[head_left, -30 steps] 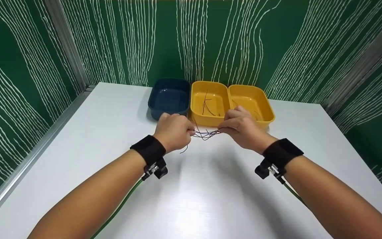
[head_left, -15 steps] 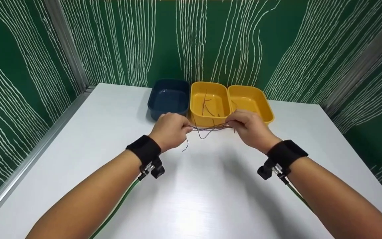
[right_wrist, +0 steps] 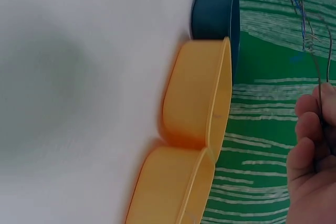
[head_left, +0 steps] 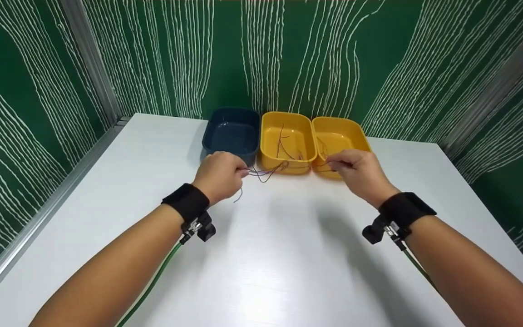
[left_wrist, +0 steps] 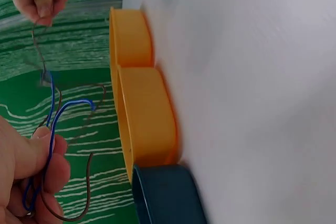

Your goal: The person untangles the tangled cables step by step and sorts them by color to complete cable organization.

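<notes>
My left hand grips a loose bunch of thin wires in front of the bins. Close up in the left wrist view, a blue wire and a brown wire loop out between its thumb and fingers. To the right, my right hand pinches the end of a brown wire. That wire stretches across to the bunch, where the strands cross in a small tangle. A loose wire end hangs below the left hand.
A dark blue bin and two yellow bins stand side by side at the back of the white table. Several thin wires lie in the middle yellow bin. Thin strands show in the right yellow bin. Green walls enclose the table.
My hands have moved apart, the left hand leftward and the right hand rightward. The wires between them are drawn out longer, with fewer strands reaching the right hand.
</notes>
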Action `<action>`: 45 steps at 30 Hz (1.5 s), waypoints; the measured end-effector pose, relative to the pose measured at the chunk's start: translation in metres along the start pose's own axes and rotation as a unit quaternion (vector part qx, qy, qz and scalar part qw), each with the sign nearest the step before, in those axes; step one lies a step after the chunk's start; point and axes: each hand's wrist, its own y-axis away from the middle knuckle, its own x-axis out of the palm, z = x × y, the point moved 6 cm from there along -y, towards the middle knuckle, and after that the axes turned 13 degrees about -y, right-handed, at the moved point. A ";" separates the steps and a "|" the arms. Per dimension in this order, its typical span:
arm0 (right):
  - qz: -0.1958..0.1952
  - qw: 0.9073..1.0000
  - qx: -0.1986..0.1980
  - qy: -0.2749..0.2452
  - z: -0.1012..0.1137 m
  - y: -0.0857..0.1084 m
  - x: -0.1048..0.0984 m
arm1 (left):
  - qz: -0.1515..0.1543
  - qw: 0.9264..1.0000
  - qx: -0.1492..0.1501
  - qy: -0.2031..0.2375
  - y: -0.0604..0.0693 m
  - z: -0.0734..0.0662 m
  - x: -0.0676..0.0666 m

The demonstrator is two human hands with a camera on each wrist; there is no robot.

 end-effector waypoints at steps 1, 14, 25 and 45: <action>-0.006 1.000 0.000 -0.002 -0.001 0.000 -0.003 | -0.002 1.000 -0.001 -0.005 0.000 0.002 0.000; -0.023 1.000 -0.020 0.003 -0.002 0.003 -0.015 | 0.004 0.998 0.010 -0.063 0.002 0.005 -0.001; -0.038 0.999 -0.027 0.000 -0.004 0.005 -0.026 | 0.002 0.996 0.006 -0.087 0.003 0.013 -0.001; -0.042 0.998 -0.036 -0.015 0.002 0.003 -0.025 | 0.040 0.992 0.028 -0.116 0.005 -0.006 0.023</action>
